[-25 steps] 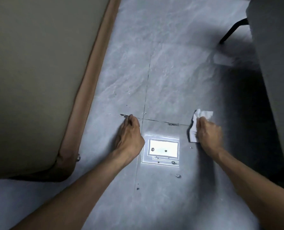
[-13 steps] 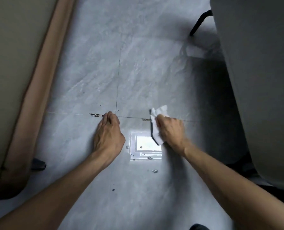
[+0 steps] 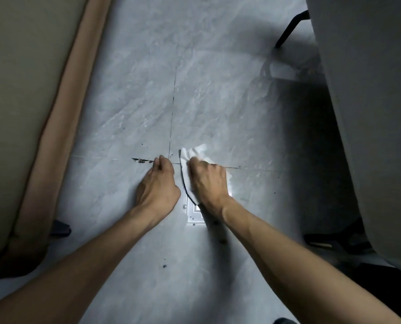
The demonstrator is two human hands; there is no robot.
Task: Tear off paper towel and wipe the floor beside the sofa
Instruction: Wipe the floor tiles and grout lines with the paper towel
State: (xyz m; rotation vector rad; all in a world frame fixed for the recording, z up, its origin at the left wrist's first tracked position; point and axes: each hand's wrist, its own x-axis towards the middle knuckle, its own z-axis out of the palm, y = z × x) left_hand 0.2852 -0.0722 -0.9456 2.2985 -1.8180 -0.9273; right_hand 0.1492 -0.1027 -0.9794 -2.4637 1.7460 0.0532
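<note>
A crumpled white paper towel (image 3: 192, 153) lies pressed on the grey tiled floor (image 3: 218, 94) under my right hand (image 3: 207, 183), which grips it just right of the tile joint crossing. My left hand (image 3: 158, 183) rests on the floor right beside it, fingers curled, holding nothing. A streak of dark dirt (image 3: 142, 160) sits along the horizontal joint, just left of my left fingertips. The beige sofa (image 3: 26, 101) with a tan edge fills the left side.
A grey upholstered piece (image 3: 370, 113) with a black leg (image 3: 290, 26) stands on the right. A bright light reflection (image 3: 194, 213) with small dark specks shows on the floor between my wrists. More specks (image 3: 164, 265) lie nearer me.
My right hand has slid the paper towel leftward across the floor until it is next to my left hand. The view has shifted as my head moved.
</note>
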